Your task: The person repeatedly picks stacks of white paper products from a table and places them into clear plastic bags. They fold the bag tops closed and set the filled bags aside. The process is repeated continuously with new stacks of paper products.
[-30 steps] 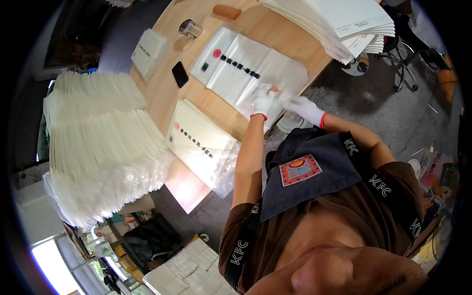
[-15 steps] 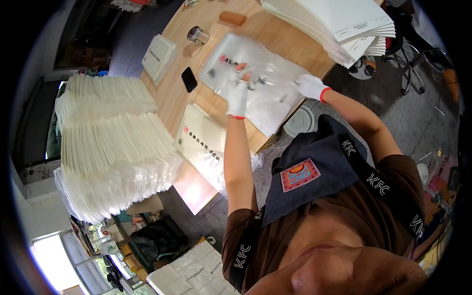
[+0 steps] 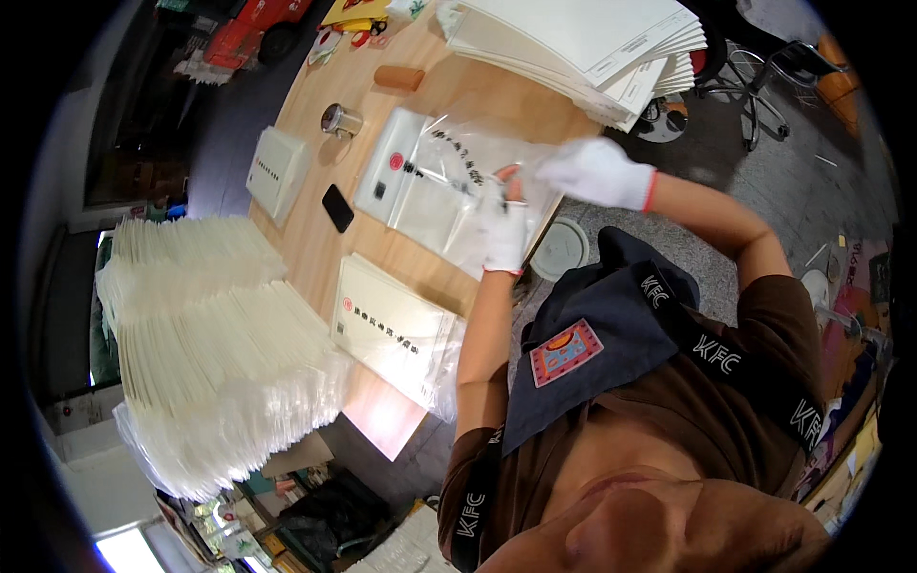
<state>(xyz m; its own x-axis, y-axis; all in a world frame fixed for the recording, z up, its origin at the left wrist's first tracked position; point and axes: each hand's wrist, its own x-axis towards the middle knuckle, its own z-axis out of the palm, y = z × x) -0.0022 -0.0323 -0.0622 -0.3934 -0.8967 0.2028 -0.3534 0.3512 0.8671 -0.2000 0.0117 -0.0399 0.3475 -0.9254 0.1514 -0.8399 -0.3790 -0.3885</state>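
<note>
On the wooden table lies a clear printed plastic bag, its near edge wrinkled and lifted. My left hand, in a white glove with bare fingertips, pinches the bag near that edge. My right hand, in a white glove with a red cuff, holds the bag's right edge; its fingertips are somewhat blurred. A whitish sheet or board shows under or through the film; which of the two I cannot tell. Left of my left forearm lies a cream printed pack in clear film.
A tall stack of filmed packs stands at the left. On the table are a phone, a jar, a tan block and a smaller pack. White boards are piled at the far right, near a chair.
My view has shifted, so the table sits differently in it. My left hand has moved right and nearer over the bag, and the two hands are closer together. The bag's edge is lifted more.
</note>
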